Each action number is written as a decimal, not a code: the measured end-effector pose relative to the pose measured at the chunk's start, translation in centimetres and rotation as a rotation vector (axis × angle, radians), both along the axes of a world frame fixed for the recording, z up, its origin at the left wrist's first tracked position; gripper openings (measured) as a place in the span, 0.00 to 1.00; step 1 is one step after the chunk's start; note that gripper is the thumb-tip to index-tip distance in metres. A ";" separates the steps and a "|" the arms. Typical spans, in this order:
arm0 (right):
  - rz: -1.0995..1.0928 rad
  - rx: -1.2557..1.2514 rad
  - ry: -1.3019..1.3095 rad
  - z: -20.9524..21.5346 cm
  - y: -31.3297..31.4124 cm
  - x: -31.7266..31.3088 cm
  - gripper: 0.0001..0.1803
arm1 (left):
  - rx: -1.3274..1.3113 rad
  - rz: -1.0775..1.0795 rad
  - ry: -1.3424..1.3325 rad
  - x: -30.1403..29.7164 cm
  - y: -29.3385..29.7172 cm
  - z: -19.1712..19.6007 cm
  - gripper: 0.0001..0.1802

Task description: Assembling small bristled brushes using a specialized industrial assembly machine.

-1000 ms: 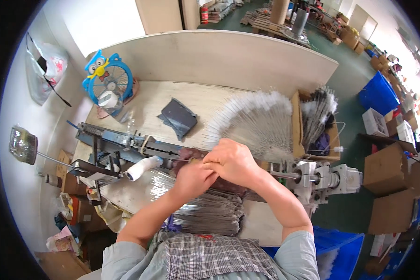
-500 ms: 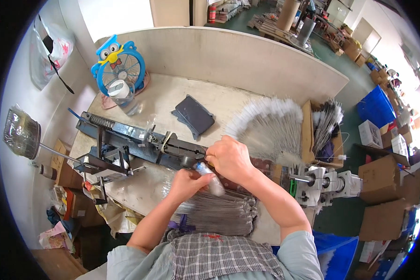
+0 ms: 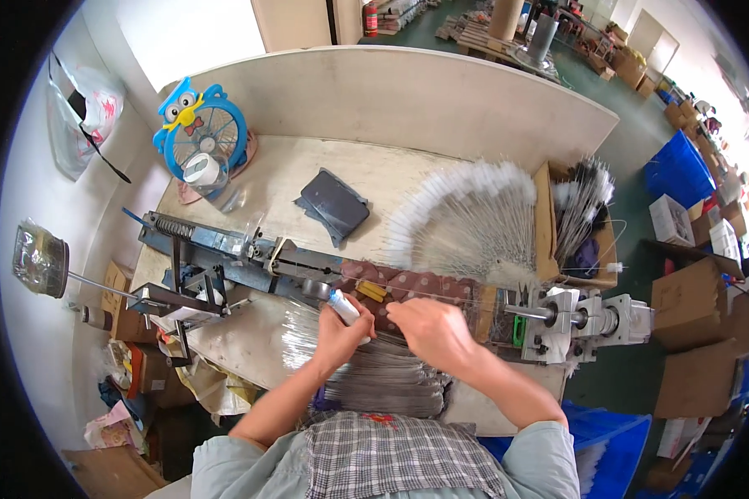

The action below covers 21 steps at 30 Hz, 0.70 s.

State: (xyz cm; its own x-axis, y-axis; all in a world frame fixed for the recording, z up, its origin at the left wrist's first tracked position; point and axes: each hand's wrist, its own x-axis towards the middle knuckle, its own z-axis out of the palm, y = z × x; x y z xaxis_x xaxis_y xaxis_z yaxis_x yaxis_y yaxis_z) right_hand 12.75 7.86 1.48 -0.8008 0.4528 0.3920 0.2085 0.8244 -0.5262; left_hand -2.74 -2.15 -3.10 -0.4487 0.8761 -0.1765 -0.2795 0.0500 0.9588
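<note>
My left hand (image 3: pixel 341 337) is closed round a white tube-like bottle (image 3: pixel 346 308) with a blue tip, beside the round metal knob (image 3: pixel 316 289) of a long dark metal bench fixture (image 3: pixel 208 239). My right hand (image 3: pixel 435 333) is closed in a pinch just right of it, over a brown dotted cloth (image 3: pixel 441 285). What its fingertips hold, if anything, is hidden. A thin wire stretches from the fixture across the cloth toward the right. Yellow-handled pieces (image 3: pixel 371 289) lie on the cloth between the hands. Below both hands rests a thick bundle of thin metal wires (image 3: pixel 387 384).
White-tipped wire brushes (image 3: pixel 466 212) fan out at the back right, beside a cardboard box (image 3: pixel 548 224) of more brushes. A grey machine with a shaft (image 3: pixel 570 320) stands at the right end. A dark phone-like slab (image 3: pixel 334 204), a cup (image 3: pixel 204 173) and a blue fan (image 3: pixel 204 137) sit behind.
My right hand has come off the fixture's end and moved right and nearer to me, uncovering the cloth and yellow pieces. My left hand has raised and tilted the bottle.
</note>
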 end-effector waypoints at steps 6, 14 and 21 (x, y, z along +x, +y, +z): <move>-0.103 -0.101 -0.121 -3.9 1.1 -5.0 0.11 | -0.307 -0.161 0.607 -4.2 -1.1 -1.4 0.17; 0.094 -0.115 -0.110 0.0 0.7 -2.1 0.08 | -0.188 0.488 -0.435 -13.2 -11.1 -0.8 0.14; 0.103 -0.237 -0.162 -0.2 0.8 -2.3 0.08 | -0.157 0.617 -0.562 -15.3 -12.6 -1.9 0.12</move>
State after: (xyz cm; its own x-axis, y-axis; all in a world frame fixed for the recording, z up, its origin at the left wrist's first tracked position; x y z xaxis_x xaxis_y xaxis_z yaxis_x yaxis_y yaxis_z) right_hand 10.45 8.63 1.29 -0.8906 0.4298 0.1488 0.2273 0.7040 -0.6729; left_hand -18.04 -14.80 -5.04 -0.6470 0.4501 -0.6155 -0.7335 -0.1469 0.6636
